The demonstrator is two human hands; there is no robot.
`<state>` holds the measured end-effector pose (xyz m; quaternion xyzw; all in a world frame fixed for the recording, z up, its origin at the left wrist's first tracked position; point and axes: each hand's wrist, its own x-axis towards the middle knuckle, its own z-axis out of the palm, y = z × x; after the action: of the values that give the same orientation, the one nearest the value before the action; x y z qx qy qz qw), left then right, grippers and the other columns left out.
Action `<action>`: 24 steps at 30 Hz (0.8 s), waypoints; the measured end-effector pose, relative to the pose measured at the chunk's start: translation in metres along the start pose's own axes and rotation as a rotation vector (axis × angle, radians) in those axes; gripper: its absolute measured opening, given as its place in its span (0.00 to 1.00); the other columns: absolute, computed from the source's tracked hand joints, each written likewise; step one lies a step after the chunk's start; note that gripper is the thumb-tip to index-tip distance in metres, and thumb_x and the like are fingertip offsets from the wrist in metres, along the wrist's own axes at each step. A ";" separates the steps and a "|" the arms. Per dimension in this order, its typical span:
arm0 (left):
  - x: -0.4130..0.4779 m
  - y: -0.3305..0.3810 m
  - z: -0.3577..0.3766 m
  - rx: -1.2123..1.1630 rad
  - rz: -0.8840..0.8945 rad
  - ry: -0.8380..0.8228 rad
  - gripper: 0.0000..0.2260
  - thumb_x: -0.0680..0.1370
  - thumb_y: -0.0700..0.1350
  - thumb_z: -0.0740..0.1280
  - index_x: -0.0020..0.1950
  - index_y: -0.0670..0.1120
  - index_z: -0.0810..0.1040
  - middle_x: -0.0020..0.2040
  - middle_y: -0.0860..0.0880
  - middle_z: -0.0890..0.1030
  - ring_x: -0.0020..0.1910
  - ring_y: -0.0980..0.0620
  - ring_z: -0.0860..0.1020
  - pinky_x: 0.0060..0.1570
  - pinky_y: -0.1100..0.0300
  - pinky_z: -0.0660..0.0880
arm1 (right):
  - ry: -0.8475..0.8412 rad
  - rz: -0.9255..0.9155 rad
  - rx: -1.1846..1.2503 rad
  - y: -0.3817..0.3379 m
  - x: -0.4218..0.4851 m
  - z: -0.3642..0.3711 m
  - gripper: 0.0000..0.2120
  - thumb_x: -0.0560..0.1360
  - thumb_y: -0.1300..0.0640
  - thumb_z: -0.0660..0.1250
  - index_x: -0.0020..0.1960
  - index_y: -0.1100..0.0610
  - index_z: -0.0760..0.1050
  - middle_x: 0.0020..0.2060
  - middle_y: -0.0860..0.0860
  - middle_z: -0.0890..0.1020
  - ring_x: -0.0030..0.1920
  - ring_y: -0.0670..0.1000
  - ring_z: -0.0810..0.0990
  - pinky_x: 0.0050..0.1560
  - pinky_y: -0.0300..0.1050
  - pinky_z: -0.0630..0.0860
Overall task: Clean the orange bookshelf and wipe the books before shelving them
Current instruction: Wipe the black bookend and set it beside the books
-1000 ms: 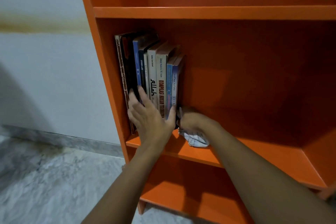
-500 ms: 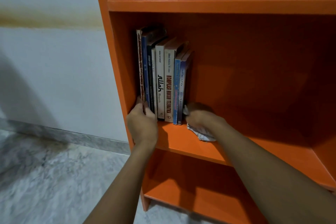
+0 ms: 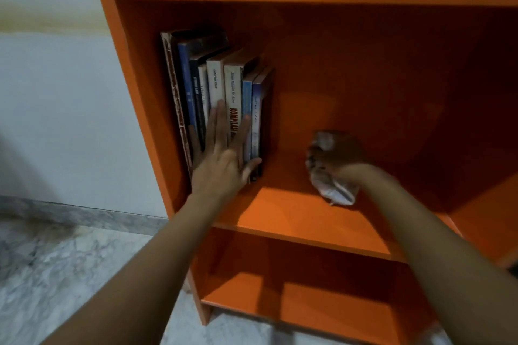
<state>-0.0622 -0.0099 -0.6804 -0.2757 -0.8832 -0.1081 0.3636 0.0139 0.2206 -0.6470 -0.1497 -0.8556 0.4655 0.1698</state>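
Grey cloth sits bunched in the right hand.

We press our left hand, fingers straight and spread, against the spines of the upright row of paperback books in the orange wooden bookshelf, while our right hand grips a crumpled whitish cloth on the same board, apart from them.

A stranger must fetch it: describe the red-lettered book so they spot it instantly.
On the orange bookshelf, a row of books stands against the left wall. Take the third book from the row's right end, touched by the left hand. Its pale spine alone bears bold red capitals.
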 end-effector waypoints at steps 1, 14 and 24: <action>0.002 0.001 0.004 0.032 -0.014 0.006 0.43 0.75 0.68 0.60 0.77 0.56 0.34 0.78 0.40 0.37 0.75 0.45 0.30 0.73 0.33 0.43 | 0.090 0.043 0.085 0.010 -0.002 -0.018 0.12 0.77 0.63 0.66 0.36 0.52 0.75 0.35 0.54 0.82 0.36 0.55 0.81 0.41 0.54 0.77; 0.006 0.004 0.010 0.076 -0.086 0.022 0.40 0.76 0.69 0.57 0.78 0.57 0.39 0.78 0.41 0.38 0.73 0.46 0.26 0.68 0.39 0.28 | 0.104 0.209 0.026 0.062 -0.006 -0.030 0.08 0.82 0.62 0.57 0.53 0.57 0.76 0.35 0.54 0.77 0.22 0.40 0.73 0.22 0.33 0.67; 0.008 -0.008 -0.008 -0.089 0.021 -0.173 0.34 0.82 0.55 0.52 0.74 0.59 0.27 0.72 0.45 0.22 0.70 0.46 0.22 0.61 0.42 0.21 | -0.201 0.044 -0.195 -0.007 -0.002 0.067 0.08 0.77 0.52 0.61 0.46 0.46 0.80 0.37 0.49 0.84 0.34 0.51 0.81 0.36 0.49 0.76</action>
<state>-0.0663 -0.0161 -0.6692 -0.3092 -0.9027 -0.1192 0.2745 -0.0139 0.1660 -0.6761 -0.1367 -0.9060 0.3963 0.0578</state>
